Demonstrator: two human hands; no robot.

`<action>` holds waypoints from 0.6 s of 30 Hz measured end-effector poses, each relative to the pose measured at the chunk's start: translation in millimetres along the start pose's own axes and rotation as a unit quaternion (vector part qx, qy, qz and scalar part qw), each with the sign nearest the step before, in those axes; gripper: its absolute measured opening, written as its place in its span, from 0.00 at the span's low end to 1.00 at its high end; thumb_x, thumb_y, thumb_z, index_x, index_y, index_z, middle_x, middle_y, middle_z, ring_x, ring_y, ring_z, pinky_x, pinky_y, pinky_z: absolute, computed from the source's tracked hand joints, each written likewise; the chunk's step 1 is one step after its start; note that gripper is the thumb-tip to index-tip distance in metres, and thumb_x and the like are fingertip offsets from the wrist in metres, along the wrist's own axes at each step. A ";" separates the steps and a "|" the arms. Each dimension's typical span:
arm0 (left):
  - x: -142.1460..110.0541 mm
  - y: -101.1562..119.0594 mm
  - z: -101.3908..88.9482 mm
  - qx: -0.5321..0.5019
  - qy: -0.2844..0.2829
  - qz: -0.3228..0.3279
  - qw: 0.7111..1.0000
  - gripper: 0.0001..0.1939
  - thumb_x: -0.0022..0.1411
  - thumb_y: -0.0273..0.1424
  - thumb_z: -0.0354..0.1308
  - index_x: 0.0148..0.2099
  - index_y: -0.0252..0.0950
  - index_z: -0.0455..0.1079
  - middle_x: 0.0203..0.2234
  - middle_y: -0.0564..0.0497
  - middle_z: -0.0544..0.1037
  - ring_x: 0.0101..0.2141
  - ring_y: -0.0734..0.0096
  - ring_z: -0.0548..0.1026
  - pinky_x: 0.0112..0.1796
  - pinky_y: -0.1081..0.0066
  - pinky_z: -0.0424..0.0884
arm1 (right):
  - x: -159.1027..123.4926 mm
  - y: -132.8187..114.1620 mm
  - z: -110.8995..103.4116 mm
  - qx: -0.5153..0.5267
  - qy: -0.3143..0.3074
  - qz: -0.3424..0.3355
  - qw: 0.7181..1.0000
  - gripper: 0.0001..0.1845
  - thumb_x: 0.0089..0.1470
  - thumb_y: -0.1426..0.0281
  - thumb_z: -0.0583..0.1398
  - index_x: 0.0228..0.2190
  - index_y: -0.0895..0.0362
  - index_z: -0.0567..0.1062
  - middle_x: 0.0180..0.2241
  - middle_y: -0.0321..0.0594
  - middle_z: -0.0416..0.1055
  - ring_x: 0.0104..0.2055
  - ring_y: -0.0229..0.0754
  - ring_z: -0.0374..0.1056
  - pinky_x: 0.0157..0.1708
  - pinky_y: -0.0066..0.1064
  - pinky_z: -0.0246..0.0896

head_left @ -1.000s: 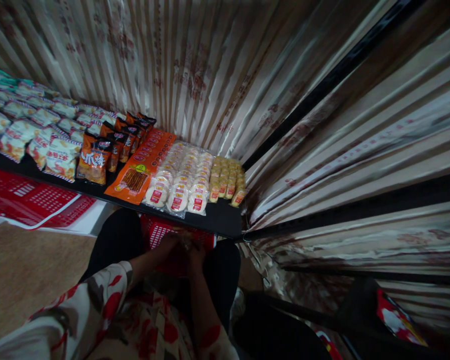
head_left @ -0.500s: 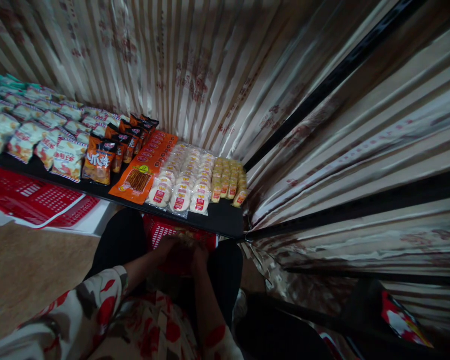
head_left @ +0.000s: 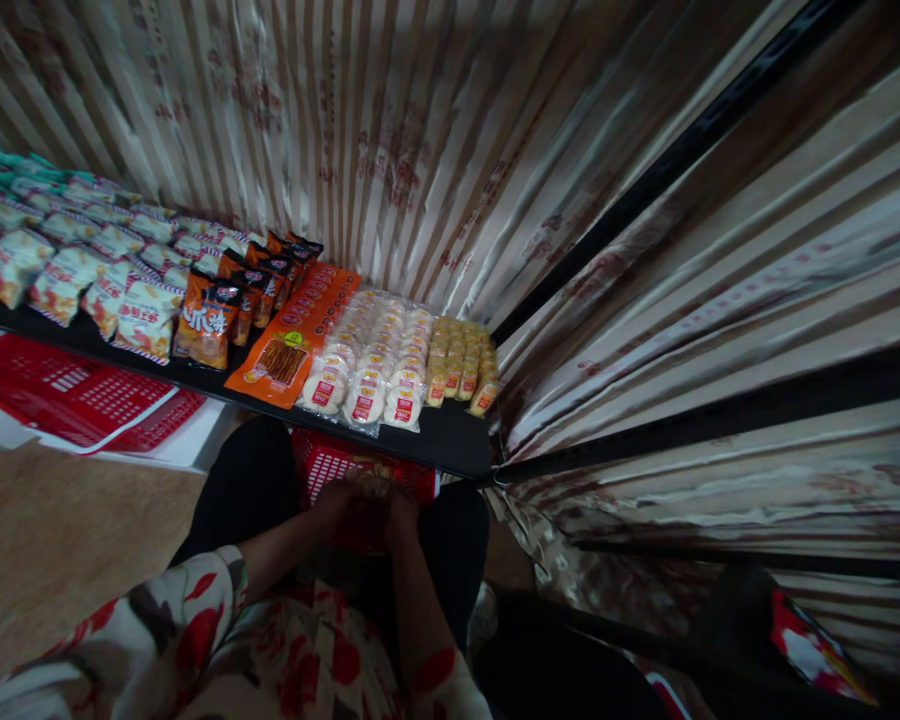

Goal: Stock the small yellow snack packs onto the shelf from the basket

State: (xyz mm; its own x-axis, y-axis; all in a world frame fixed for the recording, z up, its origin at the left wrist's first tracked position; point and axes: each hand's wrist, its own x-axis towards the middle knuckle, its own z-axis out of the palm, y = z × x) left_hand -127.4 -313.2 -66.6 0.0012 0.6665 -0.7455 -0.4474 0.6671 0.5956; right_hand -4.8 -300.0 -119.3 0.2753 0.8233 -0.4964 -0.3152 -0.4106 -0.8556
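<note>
Between my knees, over a red basket (head_left: pixel 328 466), my left hand (head_left: pixel 335 505) and my right hand (head_left: pixel 400 515) are close together in deep shadow. Both are closed around a yellowish-brown bunch of small snack packets (head_left: pixel 375 482), whose details are too dark to read. Just beyond, on the black shelf (head_left: pixel 450 440), stand rows of yellow wrapped snacks (head_left: pixel 461 365) at the right end. Beside them are rows of round white crackers (head_left: pixel 364 395) in clear wrappers and a flat orange snack bag (head_left: pixel 289 345).
Orange-black snack bags (head_left: pixel 206 320) and several rows of white snack bags (head_left: pixel 146 310) fill the shelf's left. Another red basket (head_left: pixel 82 390) sits below it at left. A pleated curtain (head_left: pixel 390 150) hangs behind, and black metal bars (head_left: pixel 645 200) cross the right side.
The view has shifted slightly, so the shelf and snacks appear a little farther right. Both hands stay together over the basket, still around the packets.
</note>
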 end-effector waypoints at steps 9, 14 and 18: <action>-2.2 -0.9 -4.1 -0.022 -0.002 0.006 1.000 0.07 0.43 0.27 0.64 0.22 0.31 0.68 0.16 0.51 0.74 0.19 0.75 0.71 0.25 0.74 0.68 | -5.5 -5.5 2.5 0.015 0.004 0.052 0.999 0.12 0.34 0.66 0.60 0.25 0.58 0.74 0.23 0.41 0.74 0.26 0.43 0.69 0.26 0.33 0.65; -3.1 3.2 -4.9 -0.020 -0.010 0.006 1.000 0.06 0.45 0.27 0.63 0.25 0.31 0.68 0.17 0.52 0.74 0.20 0.75 0.72 0.26 0.75 0.69 | -5.1 -3.0 2.0 -0.001 -0.004 0.035 0.999 0.10 0.35 0.66 0.61 0.25 0.58 0.75 0.22 0.40 0.73 0.28 0.45 0.70 0.26 0.33 0.65; -4.6 5.9 -3.1 -0.005 0.004 0.006 1.000 0.05 0.46 0.24 0.61 0.25 0.32 0.67 0.16 0.53 0.74 0.19 0.75 0.73 0.25 0.75 0.69 | -5.0 -0.1 1.8 -0.018 -0.003 0.006 1.000 0.10 0.37 0.67 0.61 0.26 0.57 0.76 0.22 0.40 0.73 0.29 0.46 0.70 0.27 0.34 0.65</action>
State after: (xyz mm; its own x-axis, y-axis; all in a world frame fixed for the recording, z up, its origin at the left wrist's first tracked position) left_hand -132.8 -313.3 -60.6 -0.0107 0.6713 -0.7411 -0.4567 0.6560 0.6009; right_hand -7.8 -303.4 -116.4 0.2662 0.8203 -0.5062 -0.2863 -0.4341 -0.8541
